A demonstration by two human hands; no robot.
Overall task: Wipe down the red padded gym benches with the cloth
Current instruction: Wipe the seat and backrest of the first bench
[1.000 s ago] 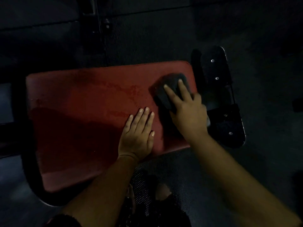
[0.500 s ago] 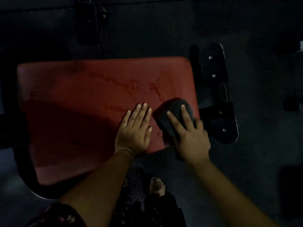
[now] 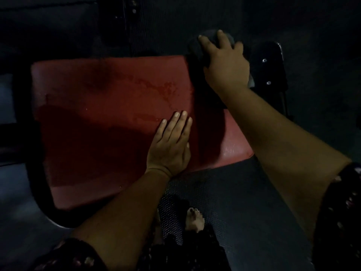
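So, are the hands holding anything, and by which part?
The right hand presses a dark cloth, fingers spread over its top; the left hand lies flat on the red bench, holding nothing.

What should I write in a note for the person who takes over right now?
Left hand: flat on the red bench pad, near its front edge, holding nothing.
Right hand: presses the dark cloth at the pad's far right corner, fingers spread.
Done: wet streaks mark the pad's middle; how much is wiped I cannot tell.
To do: probably the pad's left part, then other benches, not in view.
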